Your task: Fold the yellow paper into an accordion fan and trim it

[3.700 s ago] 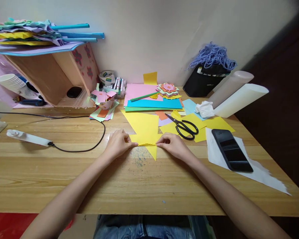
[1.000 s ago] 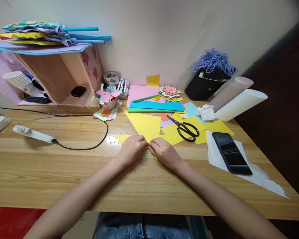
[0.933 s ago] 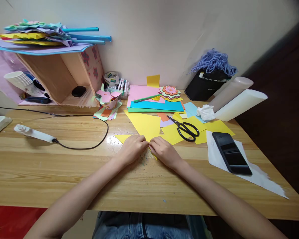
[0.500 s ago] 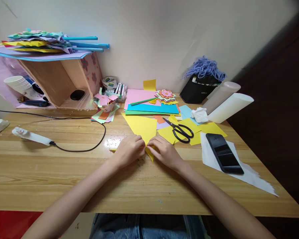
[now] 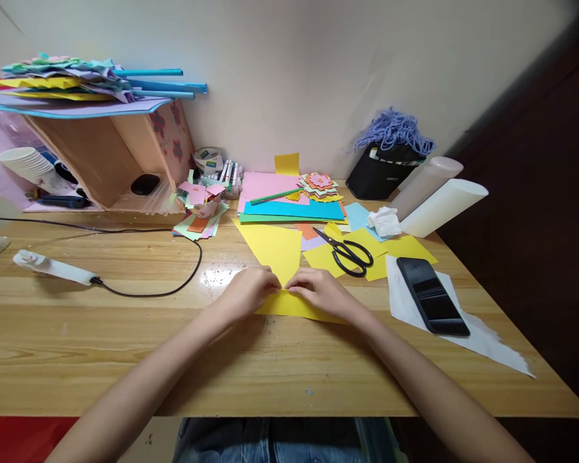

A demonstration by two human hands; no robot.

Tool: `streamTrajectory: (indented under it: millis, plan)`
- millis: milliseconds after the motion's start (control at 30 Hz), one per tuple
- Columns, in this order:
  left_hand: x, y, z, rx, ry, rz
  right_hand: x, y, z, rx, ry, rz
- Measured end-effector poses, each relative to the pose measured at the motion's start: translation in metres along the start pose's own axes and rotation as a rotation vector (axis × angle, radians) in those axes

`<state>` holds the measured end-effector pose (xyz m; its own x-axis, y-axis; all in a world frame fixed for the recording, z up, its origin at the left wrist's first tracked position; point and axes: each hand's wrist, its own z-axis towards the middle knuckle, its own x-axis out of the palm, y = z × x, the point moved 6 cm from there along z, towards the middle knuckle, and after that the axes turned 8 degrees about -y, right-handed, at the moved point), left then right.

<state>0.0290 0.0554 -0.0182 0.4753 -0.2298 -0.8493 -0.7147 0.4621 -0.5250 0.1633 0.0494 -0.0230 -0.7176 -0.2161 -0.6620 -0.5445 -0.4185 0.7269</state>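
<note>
A yellow sheet of paper (image 5: 289, 305) lies folded on the wooden table (image 5: 125, 334) in front of me. My left hand (image 5: 246, 292) and my right hand (image 5: 318, 292) meet over its far edge, fingertips close together and pinched on the fold. A flap of the paper now spreads toward me between my wrists. Just beyond my fingers a larger yellow triangle (image 5: 273, 247) lies flat, its point touching the folded piece.
Black scissors (image 5: 350, 252) and loose yellow sheets lie to the right, with a black phone (image 5: 431, 296) on white paper. A stack of coloured sheets (image 5: 292, 206) sits behind. A white tool with a black cable (image 5: 53, 267) lies at left, beside a cardboard box shelf (image 5: 101, 154).
My hands came together from the ends of the fold to its middle. In the last half second the yellow flap has been turned down toward me and lies wider on the table.
</note>
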Motion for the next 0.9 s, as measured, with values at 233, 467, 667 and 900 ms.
streamTrajectory:
  millis: [233,467,667,900]
  plan:
    - [0.001,-0.006,-0.003,0.2,0.03,0.41,0.008,0.002,0.003,-0.323,-0.17,-0.314]
    - [0.015,-0.009,-0.01,0.321,0.066,0.614,0.016,0.003,-0.001,-0.513,-0.168,-0.517]
    - [0.029,-0.013,-0.023,0.414,0.013,0.765,0.018,0.01,-0.006,-0.581,-0.132,-0.641]
    - [0.038,-0.021,-0.034,0.286,-0.116,0.847,0.019,0.014,-0.007,-0.555,-0.053,-0.683]
